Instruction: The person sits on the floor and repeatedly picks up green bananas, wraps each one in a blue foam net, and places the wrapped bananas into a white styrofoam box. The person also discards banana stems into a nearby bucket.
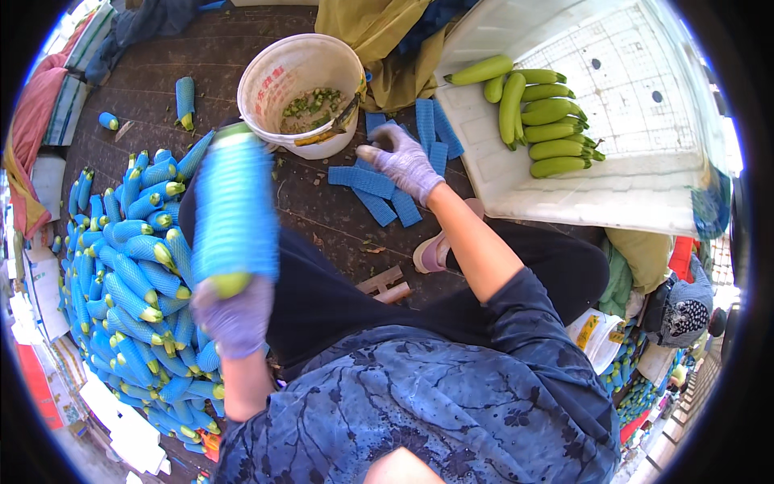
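Note:
My left hand [237,314], in a pale purple work glove, is closed around the lower end of a green squash [234,199] wrapped in a blue foam net sleeve. Motion blurs both the hand and the squash, which hides part of the pile behind it. Over several flat blue foam net sleeves [363,180] on the floor hovers my right hand [406,158], gloved too. Its thumb and fingers are apart with nothing between them. Bare green squashes [547,130] lie in the white plastic crate [580,206] at the upper right.
A large pile of sleeved squashes [130,266] rises on the left. Ahead stands a white bucket [326,148] with green scraps inside. Two sleeved pieces, one a longer squash [185,100], lie on the dark floor [314,209]. Beside my right thigh is a white tub [595,339].

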Tool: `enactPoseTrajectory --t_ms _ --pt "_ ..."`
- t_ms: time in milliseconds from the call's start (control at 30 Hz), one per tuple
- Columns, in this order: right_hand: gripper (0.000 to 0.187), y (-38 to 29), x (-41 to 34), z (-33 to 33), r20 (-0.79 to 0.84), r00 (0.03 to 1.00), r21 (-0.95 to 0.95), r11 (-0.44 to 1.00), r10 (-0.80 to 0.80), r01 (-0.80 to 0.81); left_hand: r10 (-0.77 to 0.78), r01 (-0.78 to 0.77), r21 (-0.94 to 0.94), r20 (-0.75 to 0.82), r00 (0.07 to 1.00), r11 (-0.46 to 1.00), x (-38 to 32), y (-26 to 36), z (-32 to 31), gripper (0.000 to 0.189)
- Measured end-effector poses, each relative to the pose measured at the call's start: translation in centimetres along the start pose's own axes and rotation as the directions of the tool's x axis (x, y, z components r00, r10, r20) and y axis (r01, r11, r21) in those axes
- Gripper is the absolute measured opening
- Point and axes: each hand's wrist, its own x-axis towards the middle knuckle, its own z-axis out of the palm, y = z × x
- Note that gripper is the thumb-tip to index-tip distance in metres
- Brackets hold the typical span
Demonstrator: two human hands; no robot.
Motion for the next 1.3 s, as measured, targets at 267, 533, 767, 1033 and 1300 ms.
enactPoseTrajectory --t_ms 267,533,767,1033,1300 --pt "0.041 10.0 3.1 -2.1 -0.290 0.896 -0.654 0.614 0.337 -0.442 0.491 -0.404 0.632 0.042 0.870 0.662 1.9 -0.8 3.9 0.041" --pt "0.051 -2.9 -8.9 -0.9 0.328 0.924 0.524 0.776 0.198 -0.353 0.130 -0.419 0.787 0.407 0.904 0.454 5.4 -16.6 6.5 0.017" --pt "0.037 -9.1 -13.7 1.3 0.268 0.937 0.826 0.446 0.226 -0.344 -0.405 0.257 0.492 0.220 0.888 0.832 3.8 -10.3 7.8 0.026" --pt "0.019 -10.0 -12.4 -0.6 -0.165 0.975 0.494 0.843 -0.148 0.212 0.084 -0.376 0.381 0.599 0.796 0.845 2.9 -10.7 15.3 0.060" --pt "0.026 -1.4 -0.8 -6.0 -0.256 0.755 -0.254 0.796 -0.604 0.550 -0.120 0.059 0.258 0.228 0.966 0.964 13.7 -12.6 7.5 0.041"
